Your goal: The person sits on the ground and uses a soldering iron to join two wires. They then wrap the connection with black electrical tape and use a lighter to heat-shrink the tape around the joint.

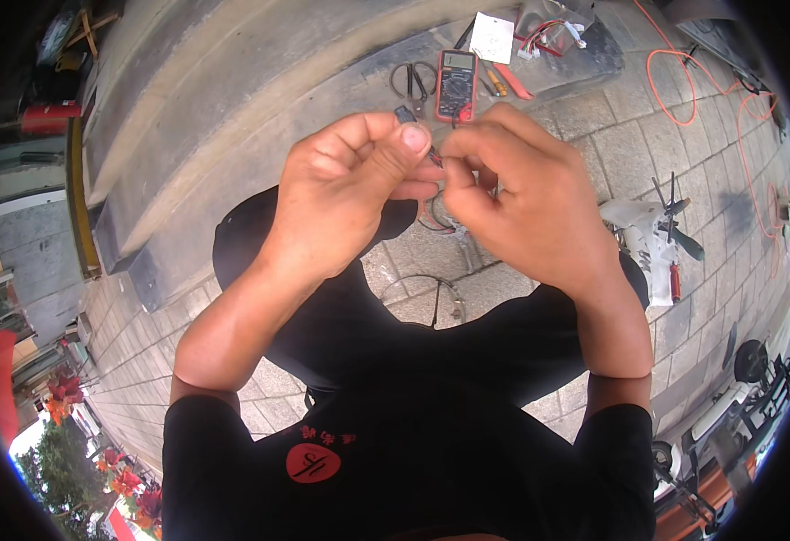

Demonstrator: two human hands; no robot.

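The fingertips of both hands are meeting in the middle of the view, and they are pinching a small dark part with thin wires (435, 160) between them. The left hand (345, 194) is pressing its thumb against the bent forefinger, and a small dark connector (404, 114) is sticking up just above its knuckles. The right hand (526, 194) is curling its fingers tightly together around the same small part, so what exactly is lying between the fingertips is too hidden to tell. Under the hands a loop of thin wire (436, 221) is hanging down, and a larger thin wire loop (427, 290) is lying lower, on the grey paving stones (629, 135). Behind the hands, on the stone step (260, 99), a red and black multimeter (457, 85) is lying, with black scissors (412, 81) just beside it on the left and an orange-handled tool (512, 81) near it on the right. An orange cable (675, 86) is running over the paving far to the right, and a white device with black propellers (652, 236) is standing near the right wrist.
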